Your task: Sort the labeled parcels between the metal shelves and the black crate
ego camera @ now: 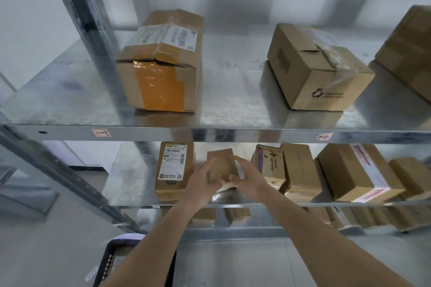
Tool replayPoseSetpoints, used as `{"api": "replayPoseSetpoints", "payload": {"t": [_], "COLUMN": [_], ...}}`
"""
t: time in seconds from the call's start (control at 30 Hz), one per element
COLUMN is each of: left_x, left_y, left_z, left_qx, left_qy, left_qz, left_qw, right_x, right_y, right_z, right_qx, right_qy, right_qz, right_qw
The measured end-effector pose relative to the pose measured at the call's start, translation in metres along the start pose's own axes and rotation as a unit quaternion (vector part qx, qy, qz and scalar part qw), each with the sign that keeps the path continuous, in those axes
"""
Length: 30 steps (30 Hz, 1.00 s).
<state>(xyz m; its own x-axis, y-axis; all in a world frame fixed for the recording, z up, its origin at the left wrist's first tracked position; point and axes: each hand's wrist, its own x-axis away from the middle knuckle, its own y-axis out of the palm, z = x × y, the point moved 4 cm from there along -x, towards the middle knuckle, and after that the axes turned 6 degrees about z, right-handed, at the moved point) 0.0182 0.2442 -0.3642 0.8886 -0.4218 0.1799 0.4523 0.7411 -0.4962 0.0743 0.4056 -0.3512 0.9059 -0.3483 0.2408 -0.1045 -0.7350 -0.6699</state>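
Bright, even light; glare on shelf [233, 100]; blurry, fisheye-bent edges.

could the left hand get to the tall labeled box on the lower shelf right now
Probably yes. The tall labeled box stands directly beside the left hand, with nothing between them. But both hands, left and right hand, hold the small parcel, so the left would have to release its grip first.

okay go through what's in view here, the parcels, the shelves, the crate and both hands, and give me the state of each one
Small box: upright on the middle shelf, held between both hands.
Left hand: fingers curled on the box's left side.
Right hand: fingers curled on its right side.
Orange-taped box: on the top shelf, flap dented.
Recycling-mark box: top shelf, taped shut.
Labeled parcel: upright, left of the small box.
Black crate: on the floor, contents unclear.
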Motion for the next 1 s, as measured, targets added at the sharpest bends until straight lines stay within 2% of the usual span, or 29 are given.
{"api": "replayPoseSetpoints", "payload": {"t": [0.13, 0.37, 0.7, 0.83, 1.0], "left_x": [-0.008, -0.025, -0.032, -0.025, -0.007], "left_y": [0.019, 0.034, 0.042, 0.041, 0.029], "left_z": [-0.011, -0.026, -0.04, -0.032, -0.015], "left_qx": [-0.03, -0.082, 0.009, 0.01, 0.061], "left_qy": [-0.009, -0.022, -0.108, -0.095, -0.093], "left_qz": [0.026, 0.026, 0.049, 0.063, 0.077], "left_qw": [0.999, 0.996, 0.993, 0.993, 0.991], "right_x": [-0.014, -0.035, -0.04, -0.028, -0.007], "right_y": [0.016, 0.03, 0.029, 0.019, 0.007], "right_z": [0.017, 0.037, 0.046, 0.039, 0.028], "right_qx": [-0.024, -0.029, -0.121, -0.171, -0.238], "right_qy": [0.008, -0.002, 0.003, -0.004, -0.009], "right_qz": [-0.03, -0.06, -0.068, -0.069, -0.061], "right_qw": [0.999, 0.998, 0.99, 0.983, 0.969]}}
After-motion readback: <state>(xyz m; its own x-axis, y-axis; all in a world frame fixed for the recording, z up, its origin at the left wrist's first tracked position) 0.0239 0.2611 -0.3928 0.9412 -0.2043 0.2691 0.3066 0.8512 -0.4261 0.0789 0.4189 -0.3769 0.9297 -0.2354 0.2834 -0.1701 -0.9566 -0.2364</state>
